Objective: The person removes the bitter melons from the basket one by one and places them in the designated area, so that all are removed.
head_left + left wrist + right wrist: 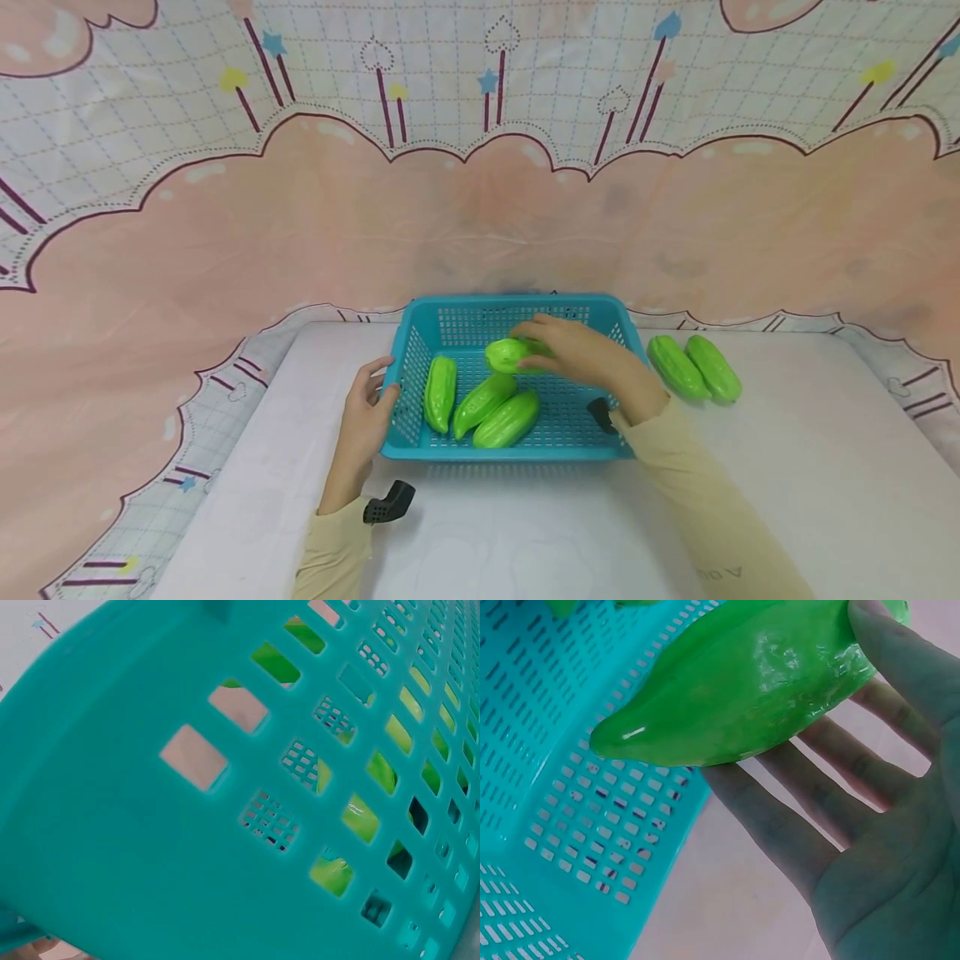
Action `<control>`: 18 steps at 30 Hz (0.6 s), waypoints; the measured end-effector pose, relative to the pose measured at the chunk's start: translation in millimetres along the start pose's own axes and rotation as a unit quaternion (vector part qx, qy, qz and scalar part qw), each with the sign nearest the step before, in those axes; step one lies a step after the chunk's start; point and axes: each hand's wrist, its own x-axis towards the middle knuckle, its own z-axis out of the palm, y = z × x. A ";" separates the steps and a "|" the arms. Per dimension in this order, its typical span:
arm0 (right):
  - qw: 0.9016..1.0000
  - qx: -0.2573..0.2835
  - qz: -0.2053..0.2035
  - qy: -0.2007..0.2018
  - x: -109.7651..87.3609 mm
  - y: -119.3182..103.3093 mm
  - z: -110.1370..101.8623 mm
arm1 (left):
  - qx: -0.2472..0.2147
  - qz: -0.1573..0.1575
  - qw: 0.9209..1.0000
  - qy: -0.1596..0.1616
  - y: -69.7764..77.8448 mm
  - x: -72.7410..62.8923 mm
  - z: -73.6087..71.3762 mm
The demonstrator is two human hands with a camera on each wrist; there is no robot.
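Observation:
My right hand (570, 346) holds a green, ridged, gourd-like vegetable (757, 682) above a blue plastic basket (510, 454). In the right wrist view, the thumb lies on one side of the vegetable and the fingers on the other; its pointed end sticks out free. At the basket's left side, my left hand (363, 408) grips the rim, fingers bent. Only a bit of that hand shows in the left wrist view, where the basket wall (112, 825) fills most of the picture. Inside the basket lie three similar vegetables, one upright at left (440, 393) and two slanted (507, 419).
Two more green vegetables (678, 367) lie side by side on the white table (480, 533), right of the basket. A patterned pink and white cloth (480, 217) hangs behind the table. Black wrist cameras (389, 502) are on both sleeves.

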 end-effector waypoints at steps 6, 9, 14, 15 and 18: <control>1.000 -0.014 0.004 0.016 -6.5 3.4 -0.9 | 0.001 -0.002 1.000 0.001 0.0 -0.6 0.1; 1.000 -0.015 0.004 0.027 -10.1 4.6 -2.5 | 0.000 -0.001 1.000 0.001 -0.3 -0.3 0.1; 0.999 -0.019 0.003 0.042 -17.1 6.2 -6.5 | -0.002 0.001 1.000 0.000 -0.7 -0.1 0.0; 0.999 -0.021 0.003 0.044 -18.4 6.8 -7.1 | -0.003 0.001 1.000 -0.001 -0.8 -0.1 0.0; 0.998 -0.024 0.003 0.051 -22.4 8.7 -9.0 | -0.004 0.002 1.000 -0.001 -0.9 0.0 0.0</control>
